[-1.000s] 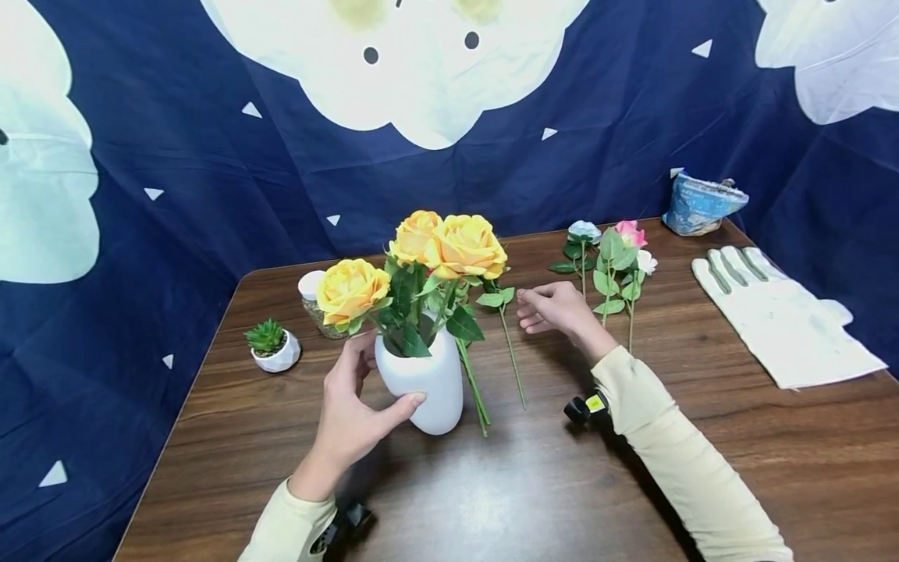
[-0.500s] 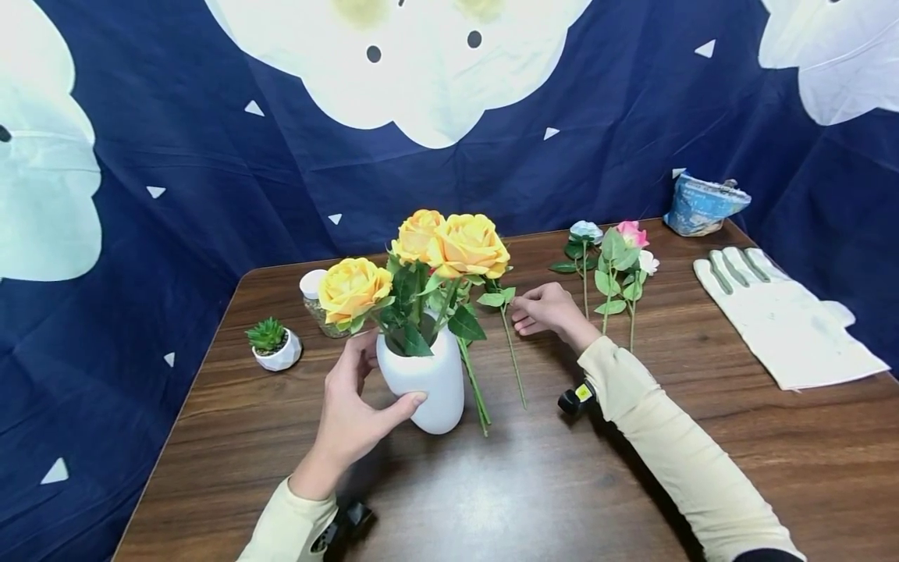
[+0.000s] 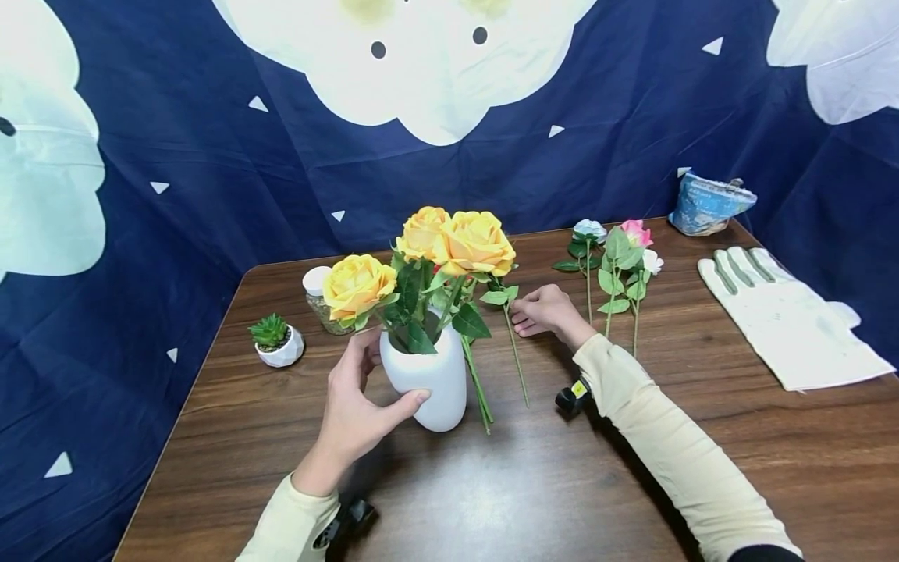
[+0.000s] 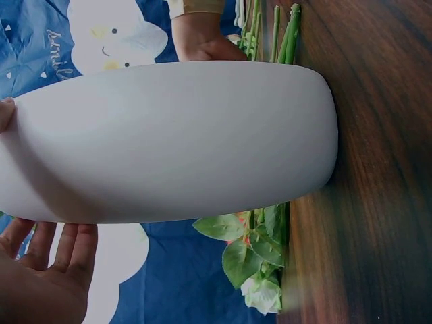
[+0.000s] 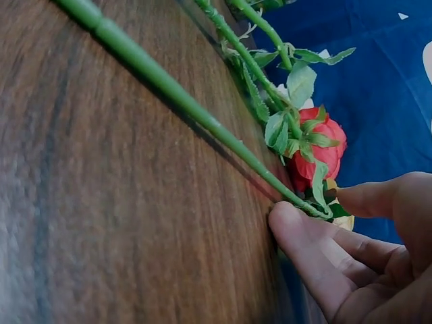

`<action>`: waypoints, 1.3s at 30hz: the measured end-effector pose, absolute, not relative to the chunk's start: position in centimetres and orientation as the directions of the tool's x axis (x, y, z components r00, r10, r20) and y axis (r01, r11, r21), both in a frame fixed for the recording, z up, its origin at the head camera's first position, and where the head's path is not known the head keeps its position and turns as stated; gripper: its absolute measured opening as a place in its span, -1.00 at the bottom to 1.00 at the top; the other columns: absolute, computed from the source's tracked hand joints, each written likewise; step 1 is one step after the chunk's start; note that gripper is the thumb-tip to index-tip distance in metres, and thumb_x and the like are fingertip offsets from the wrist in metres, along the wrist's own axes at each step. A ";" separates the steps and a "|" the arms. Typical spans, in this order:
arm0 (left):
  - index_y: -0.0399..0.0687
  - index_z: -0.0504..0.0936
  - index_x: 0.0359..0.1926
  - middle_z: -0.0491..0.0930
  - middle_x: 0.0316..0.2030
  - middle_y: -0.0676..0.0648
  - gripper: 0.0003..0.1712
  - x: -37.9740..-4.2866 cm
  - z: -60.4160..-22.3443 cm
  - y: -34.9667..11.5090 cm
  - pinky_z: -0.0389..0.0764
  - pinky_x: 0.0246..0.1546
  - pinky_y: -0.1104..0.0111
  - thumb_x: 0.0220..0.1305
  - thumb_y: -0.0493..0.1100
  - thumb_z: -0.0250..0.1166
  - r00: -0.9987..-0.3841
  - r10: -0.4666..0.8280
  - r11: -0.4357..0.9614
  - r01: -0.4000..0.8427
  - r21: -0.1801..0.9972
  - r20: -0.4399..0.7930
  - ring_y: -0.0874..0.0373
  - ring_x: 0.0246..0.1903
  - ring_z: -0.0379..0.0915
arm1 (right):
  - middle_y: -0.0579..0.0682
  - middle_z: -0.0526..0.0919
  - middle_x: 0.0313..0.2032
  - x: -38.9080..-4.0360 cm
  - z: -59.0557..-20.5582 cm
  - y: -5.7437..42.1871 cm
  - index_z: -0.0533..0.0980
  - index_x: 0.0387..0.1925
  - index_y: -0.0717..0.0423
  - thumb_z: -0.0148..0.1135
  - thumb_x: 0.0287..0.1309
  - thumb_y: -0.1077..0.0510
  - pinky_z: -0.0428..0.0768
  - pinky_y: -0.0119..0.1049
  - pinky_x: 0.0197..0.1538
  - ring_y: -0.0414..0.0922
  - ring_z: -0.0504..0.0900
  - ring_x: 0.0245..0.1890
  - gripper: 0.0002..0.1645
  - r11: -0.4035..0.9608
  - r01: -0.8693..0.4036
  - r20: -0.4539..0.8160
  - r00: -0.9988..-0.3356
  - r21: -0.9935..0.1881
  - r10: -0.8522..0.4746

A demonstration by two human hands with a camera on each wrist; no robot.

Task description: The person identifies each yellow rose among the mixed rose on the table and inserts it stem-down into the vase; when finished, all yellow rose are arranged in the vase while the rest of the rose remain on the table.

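Note:
A white vase (image 3: 427, 382) holding several yellow roses (image 3: 476, 243) stands on the table. My left hand (image 3: 351, 406) grips its side, thumb on the near face and fingers around the far side; the vase (image 4: 169, 142) fills much of the left wrist view. To its right, my right hand (image 3: 548, 311) pinches a single leafy flower stem (image 3: 518, 355) lying on the table, near its leaves. In the right wrist view, thumb and fingers lie on either side of that green stem (image 5: 169, 88); its bloom is hidden. A red rose (image 5: 320, 152) lies just beyond.
More stems (image 3: 480, 390) lie against the vase's right side. Farther right are a pale blue flower (image 3: 588, 229), a pink rose (image 3: 635, 232) and a white one (image 3: 652, 261). A glove (image 3: 794, 328), blue bag (image 3: 709, 205), small succulent (image 3: 277, 342) and lidded jar (image 3: 326, 304) stand or lie around.
My right hand has moved slightly left and its fingertips have closed in on the single stem. The left hand keeps its grip on the vase, which stays in place.

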State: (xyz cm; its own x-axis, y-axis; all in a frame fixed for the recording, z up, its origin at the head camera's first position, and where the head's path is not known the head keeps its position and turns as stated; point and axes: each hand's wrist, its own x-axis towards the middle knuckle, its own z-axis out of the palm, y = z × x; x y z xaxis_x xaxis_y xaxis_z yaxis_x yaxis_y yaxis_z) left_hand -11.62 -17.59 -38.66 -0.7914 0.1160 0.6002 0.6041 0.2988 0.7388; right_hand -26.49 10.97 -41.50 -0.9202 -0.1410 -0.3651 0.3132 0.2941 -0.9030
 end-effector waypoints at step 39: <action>-0.35 0.47 0.24 0.64 0.04 -0.25 -0.15 -11.6 -38.7 -17.6 0.57 0.03 0.54 -0.12 -0.31 0.63 -0.788 0.118 0.299 0.609 0.735 0.605 0.27 -0.03 0.59 | 0.02 0.71 -0.53 -26.5 -42.0 10.2 0.64 -0.04 0.53 0.32 0.23 0.41 0.73 -0.41 -0.36 -0.27 0.66 -0.63 -0.71 0.331 0.311 -0.357 -0.930 -0.891 -0.088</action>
